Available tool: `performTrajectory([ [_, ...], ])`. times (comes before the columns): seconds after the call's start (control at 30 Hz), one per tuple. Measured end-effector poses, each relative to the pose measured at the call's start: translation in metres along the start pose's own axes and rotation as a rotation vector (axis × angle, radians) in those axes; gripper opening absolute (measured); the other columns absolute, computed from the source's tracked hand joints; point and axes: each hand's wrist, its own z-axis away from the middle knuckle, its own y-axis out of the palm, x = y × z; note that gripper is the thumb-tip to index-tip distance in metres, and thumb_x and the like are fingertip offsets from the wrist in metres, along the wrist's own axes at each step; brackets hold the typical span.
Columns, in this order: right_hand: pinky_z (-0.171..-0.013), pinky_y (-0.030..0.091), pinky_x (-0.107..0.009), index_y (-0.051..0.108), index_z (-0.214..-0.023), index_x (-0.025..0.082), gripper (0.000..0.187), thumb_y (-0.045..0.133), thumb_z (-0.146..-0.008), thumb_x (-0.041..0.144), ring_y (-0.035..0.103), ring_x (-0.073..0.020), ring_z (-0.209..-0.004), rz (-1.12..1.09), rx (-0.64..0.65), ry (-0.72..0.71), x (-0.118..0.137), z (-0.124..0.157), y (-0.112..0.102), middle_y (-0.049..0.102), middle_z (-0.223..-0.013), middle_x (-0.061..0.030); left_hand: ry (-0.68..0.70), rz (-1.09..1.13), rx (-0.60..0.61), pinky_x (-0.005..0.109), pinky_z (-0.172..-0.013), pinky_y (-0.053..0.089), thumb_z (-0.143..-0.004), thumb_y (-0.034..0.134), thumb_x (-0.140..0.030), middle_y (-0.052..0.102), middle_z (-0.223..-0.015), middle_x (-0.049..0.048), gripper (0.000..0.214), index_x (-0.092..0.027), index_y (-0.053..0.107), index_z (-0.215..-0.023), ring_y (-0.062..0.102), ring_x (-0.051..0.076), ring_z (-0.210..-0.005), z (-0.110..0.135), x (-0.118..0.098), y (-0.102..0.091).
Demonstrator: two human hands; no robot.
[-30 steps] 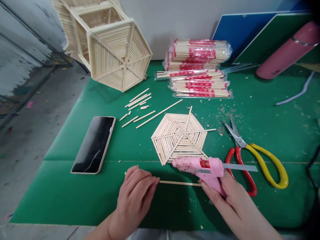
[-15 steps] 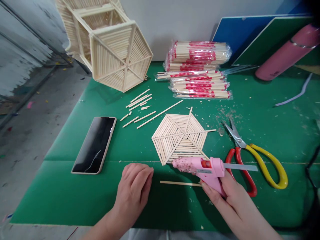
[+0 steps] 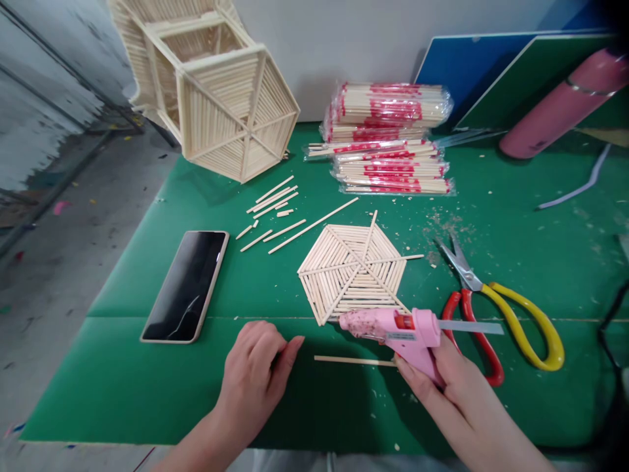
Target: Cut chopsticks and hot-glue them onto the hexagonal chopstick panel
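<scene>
My right hand (image 3: 449,387) grips a pink hot glue gun (image 3: 415,331) with a clear glue stick protruding from its back. The gun's nozzle lies beside the near edge of a flat, roughly hexagonal panel of wooden sticks (image 3: 351,269), built like a spider web. Two spokes stick out past the panel's far and right edges. Under my right fingertips ends a single stick (image 3: 351,360) lying on the table. To its left, my left hand (image 3: 255,373) rests on the green top with fingers curled, thumb held apart and nothing visible between them.
Red-and-yellow-handled scissors (image 3: 491,308) lie right of the glue gun. A phone (image 3: 185,286) is at left, with cut sticks (image 3: 285,229) behind it. Farther back are a stick-built lantern-like structure (image 3: 236,118), bagged chopsticks (image 3: 388,137) and a pink bottle (image 3: 555,111).
My left thumb has swung out from the curled fingers, and that hand has shifted slightly left. My right hand and the glue gun stay in almost the same place.
</scene>
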Motion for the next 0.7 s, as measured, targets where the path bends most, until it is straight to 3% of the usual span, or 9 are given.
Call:
performTrajectory([
  [0.17,-0.059,0.049,-0.026,0.046,-0.106,0.021,0.025,0.039,-0.085,0.033,0.059,-0.0173,-0.069,0.003,-0.028,0.008,0.003,-0.001,0.001,0.061,-0.08,-0.0043,-0.017,0.067,0.037,0.026,-0.054,0.033,-0.08,0.047,-0.01,0.034,-0.056,-0.0033,0.026,-0.018,0.035,-0.058,0.035,0.011,-0.054,-0.002,-0.001,-0.006],
  [0.3,-0.061,0.049,-0.027,0.052,-0.102,0.021,0.026,0.042,-0.083,0.035,0.06,-0.0176,-0.07,-0.004,-0.17,0.013,0.008,-0.004,0.003,0.063,-0.082,-0.0042,-0.034,0.032,-0.013,0.028,-0.064,0.041,-0.08,0.046,-0.011,0.051,-0.077,0.0033,0.006,-0.016,0.048,-0.083,0.049,0.015,-0.072,-0.001,0.001,-0.005],
  [0.37,-0.056,0.048,-0.025,0.053,-0.1,0.02,0.026,0.045,-0.081,0.036,0.059,-0.0162,-0.064,-0.031,-0.207,0.026,0.007,-0.004,0.002,0.062,-0.074,-0.0024,-0.021,-0.001,-0.033,0.03,-0.071,0.043,-0.079,0.05,-0.013,0.054,-0.087,0.0058,0.019,-0.015,0.048,-0.098,0.052,0.016,-0.081,-0.002,0.001,-0.004],
  [0.47,-0.043,0.045,-0.022,0.053,-0.098,0.019,0.027,0.049,-0.079,0.038,0.053,-0.013,-0.049,-0.094,-0.244,0.111,-0.003,-0.003,-0.009,0.059,-0.061,0.001,0.048,0.009,0.009,0.032,-0.073,0.043,-0.078,0.053,-0.013,0.056,-0.086,0.0047,0.018,-0.017,0.051,-0.095,0.052,0.016,-0.08,-0.004,-0.004,-0.001],
  [0.5,-0.041,0.045,-0.022,0.054,-0.097,0.02,0.028,0.051,-0.078,0.039,0.053,-0.013,-0.048,-0.098,-0.282,0.145,-0.008,-0.002,-0.015,0.059,-0.061,0.0008,0.084,0.018,0.043,0.032,-0.073,0.042,-0.077,0.054,-0.013,0.056,-0.084,0.0041,0.015,-0.018,0.052,-0.092,0.052,0.016,-0.078,-0.004,-0.006,0.0],
  [0.63,-0.041,0.045,-0.026,0.057,-0.078,0.022,0.026,0.06,-0.069,0.047,0.054,-0.016,-0.053,0.05,-0.665,0.287,-0.036,0.0,-0.053,0.059,-0.065,-0.0021,0.242,-0.011,0.119,0.038,-0.079,0.037,-0.079,0.054,-0.016,0.059,-0.083,0.0041,0.011,-0.017,0.056,-0.09,0.052,0.018,-0.08,-0.005,-0.018,0.008],
  [0.7,-0.042,0.044,-0.026,0.054,-0.081,0.025,0.02,0.055,-0.074,0.043,0.053,-0.0153,-0.053,0.089,-0.791,0.284,-0.05,0.0,-0.075,0.057,-0.068,-0.0019,0.306,-0.055,0.133,0.04,-0.082,0.034,-0.082,0.05,-0.017,0.059,-0.084,0.0042,0.013,-0.017,0.057,-0.092,0.05,0.019,-0.084,-0.004,-0.022,0.012],
])
